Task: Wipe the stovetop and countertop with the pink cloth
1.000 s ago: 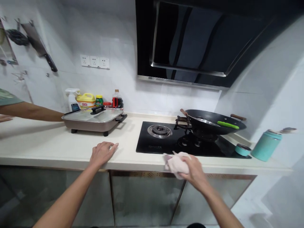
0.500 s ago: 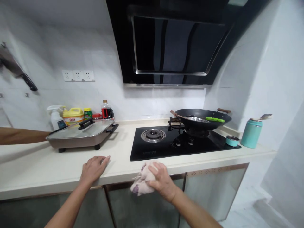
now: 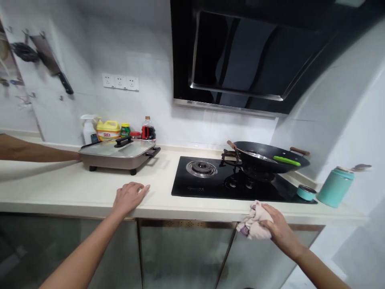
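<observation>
My right hand (image 3: 279, 228) grips a crumpled pale pink cloth (image 3: 255, 222) with purple patches, at the counter's front edge below the gas stove (image 3: 216, 188). Part of the cloth hangs over the cabinet front. My left hand (image 3: 130, 196) lies on the white countertop (image 3: 75, 188) near the edge, fingers stretched out and holding nothing. Behind it stands a brown electric pan (image 3: 111, 160) with a glass lid. Another person's arm (image 3: 39, 153) reaches in from the left to the pan's side; that hand is mostly hidden.
A black wok (image 3: 258, 160) with a green-handled utensil (image 3: 287, 161) sits on the right burner. Beside the stove are a turquoise cup (image 3: 306, 192) and a turquoise jar (image 3: 336, 186). Bottles (image 3: 108, 129) line the wall behind the pan. The range hood (image 3: 240, 60) overhangs the stove.
My right hand has moved right along the counter edge with the cloth. My left hand stays on the countertop. The view has shifted and tilted slightly.
</observation>
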Available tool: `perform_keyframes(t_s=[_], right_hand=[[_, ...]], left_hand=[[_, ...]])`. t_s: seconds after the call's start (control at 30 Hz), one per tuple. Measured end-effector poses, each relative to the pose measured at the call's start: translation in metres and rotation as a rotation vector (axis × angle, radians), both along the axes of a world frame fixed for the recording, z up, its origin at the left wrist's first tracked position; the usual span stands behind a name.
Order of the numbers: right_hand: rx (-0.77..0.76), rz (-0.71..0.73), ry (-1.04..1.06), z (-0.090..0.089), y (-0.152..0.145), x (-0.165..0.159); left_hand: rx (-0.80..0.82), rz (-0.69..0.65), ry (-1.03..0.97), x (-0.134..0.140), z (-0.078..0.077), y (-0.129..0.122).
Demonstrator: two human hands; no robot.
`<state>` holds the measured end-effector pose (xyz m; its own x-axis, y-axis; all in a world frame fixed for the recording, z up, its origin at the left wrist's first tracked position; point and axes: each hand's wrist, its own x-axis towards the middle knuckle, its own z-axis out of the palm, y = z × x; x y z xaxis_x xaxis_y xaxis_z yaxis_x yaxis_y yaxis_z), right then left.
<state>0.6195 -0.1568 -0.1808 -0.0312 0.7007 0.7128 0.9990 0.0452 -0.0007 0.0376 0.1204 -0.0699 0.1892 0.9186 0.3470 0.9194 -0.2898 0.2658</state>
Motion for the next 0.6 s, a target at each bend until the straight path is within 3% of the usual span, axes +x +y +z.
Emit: perform_keyframes(t_s=[0.07, 0.17, 0.3, 0.37, 0.43, 0.5, 0.6], right_hand=[[0.016, 0.083, -0.082, 0.004, 0.0, -0.007], [0.034, 0.133, -0.093, 0.009, 0.015, -0.05], [0.049, 0.117, 0.057, 0.011, 0.059, -0.15], [0.088, 0.226, 0.014, 0.012, 0.086, -0.204], [0.151, 0.335, -0.085, 0.013, 0.11, -0.252], [0.206, 0.373, -0.149, 0.013, 0.129, -0.287], [0.163, 0.361, -0.167, 0.015, 0.142, -0.31]], left_hand=[[-0.01, 0.009, -0.014, 0.002, 0.0, -0.001], [-0.014, 0.018, -0.043, 0.004, 0.0, -0.001], [0.066, -0.018, -0.098, 0.001, -0.004, -0.002], [0.171, -0.071, -0.134, 0.004, -0.01, -0.01], [0.285, -0.212, -0.169, 0.015, -0.017, -0.028], [0.364, -0.458, -0.178, 0.034, -0.028, -0.053], [0.413, -0.797, -0.122, 0.071, -0.047, -0.09]])
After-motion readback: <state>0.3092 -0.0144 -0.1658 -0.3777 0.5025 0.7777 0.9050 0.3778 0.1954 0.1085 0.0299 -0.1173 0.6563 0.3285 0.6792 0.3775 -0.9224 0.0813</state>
